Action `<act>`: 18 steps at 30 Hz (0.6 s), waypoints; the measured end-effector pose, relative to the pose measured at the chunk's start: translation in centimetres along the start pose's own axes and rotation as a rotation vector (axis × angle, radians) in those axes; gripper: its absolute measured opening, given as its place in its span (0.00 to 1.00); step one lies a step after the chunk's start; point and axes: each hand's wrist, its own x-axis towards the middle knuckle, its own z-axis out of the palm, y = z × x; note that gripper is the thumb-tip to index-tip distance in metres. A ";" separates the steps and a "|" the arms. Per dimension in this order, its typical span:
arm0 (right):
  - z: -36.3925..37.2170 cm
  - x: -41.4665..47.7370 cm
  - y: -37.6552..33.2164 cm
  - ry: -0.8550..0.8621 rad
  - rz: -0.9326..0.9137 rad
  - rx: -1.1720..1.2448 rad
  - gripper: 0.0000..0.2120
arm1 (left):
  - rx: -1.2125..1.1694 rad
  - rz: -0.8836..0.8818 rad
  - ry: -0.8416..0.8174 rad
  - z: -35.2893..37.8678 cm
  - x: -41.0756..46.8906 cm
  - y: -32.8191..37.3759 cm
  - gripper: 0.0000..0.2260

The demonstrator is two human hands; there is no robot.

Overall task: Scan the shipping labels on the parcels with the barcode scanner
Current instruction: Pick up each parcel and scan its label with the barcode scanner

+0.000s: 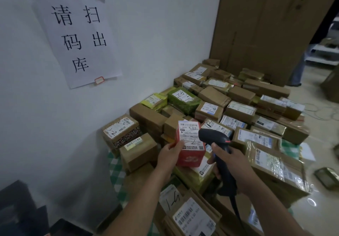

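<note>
My left hand (169,154) holds a small red parcel (189,156) upright above the pile, thumb on its front. A white shipping label (189,135) covers the parcel's upper face. My right hand (233,166) grips the handle of a black barcode scanner (213,137), whose head points at the label from the right, almost touching the parcel. The scanner's cable (236,210) runs down past my forearm.
Several brown, green and yellow labelled parcels (238,111) are heaped along the white wall on a green checked cloth (115,171). A paper sign (78,34) hangs on the wall. Tall brown cardboard (266,25) stands behind the pile; tiled floor (321,208) lies at right.
</note>
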 end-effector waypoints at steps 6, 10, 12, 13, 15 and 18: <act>1.4 0.7 0.3 -0.062 -0.033 -0.103 0.20 | 0.306 0.194 0.132 -1.4 -0.1 -0.4 0.15; 3.5 1.2 1.0 -0.149 -0.013 -0.184 0.16 | 0.472 0.280 0.327 -6.0 0.2 -3.5 0.12; 4.7 1.3 1.5 -0.211 -0.009 -0.232 0.13 | 0.638 0.245 0.422 -9.1 0.3 -6.0 0.14; 5.3 1.4 1.8 -0.237 -0.012 -0.249 0.11 | 0.723 0.233 0.447 -10.6 0.3 -7.2 0.16; 6.3 1.5 2.2 -0.278 -0.033 -0.288 0.10 | 0.893 0.246 0.415 -13.2 0.5 -9.1 0.18; 7.5 1.4 2.5 -0.307 -0.078 -0.355 0.10 | 1.077 0.175 0.248 -15.7 1.0 -10.7 0.30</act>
